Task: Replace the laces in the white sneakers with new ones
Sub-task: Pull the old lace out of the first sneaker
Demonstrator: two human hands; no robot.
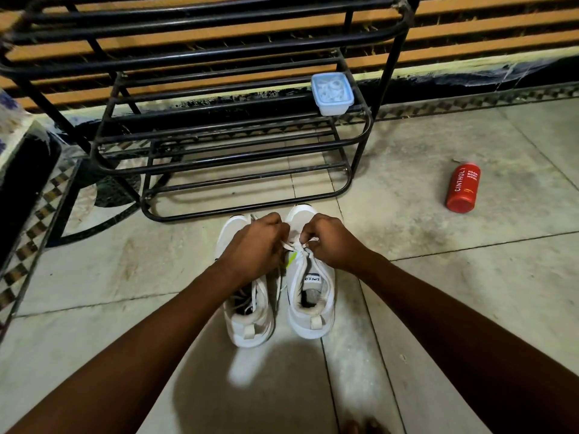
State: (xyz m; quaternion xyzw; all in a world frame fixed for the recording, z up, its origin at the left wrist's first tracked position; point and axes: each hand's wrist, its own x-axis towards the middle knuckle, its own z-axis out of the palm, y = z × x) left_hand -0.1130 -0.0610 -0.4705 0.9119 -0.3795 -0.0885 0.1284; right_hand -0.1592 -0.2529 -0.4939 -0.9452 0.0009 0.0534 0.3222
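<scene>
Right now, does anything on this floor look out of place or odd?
Yes: a red body wash bottle lies on its side on the tiled floor, right of the shoe rack and away from the sneakers. A loose lace trails into the left sneaker.

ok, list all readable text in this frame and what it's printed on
"CINTHOL": large white letters along the red bottle lying on the floor tiles.
"FOAM BODY WASH": smaller white lines on the same bottle, near its cap end.
"SPEED": on the tongue label of the right sneaker, seen upside down.
A small yellow mark lower on the bottle is too small to read.
No text shows on the lidded plastic box on the rack.
</scene>
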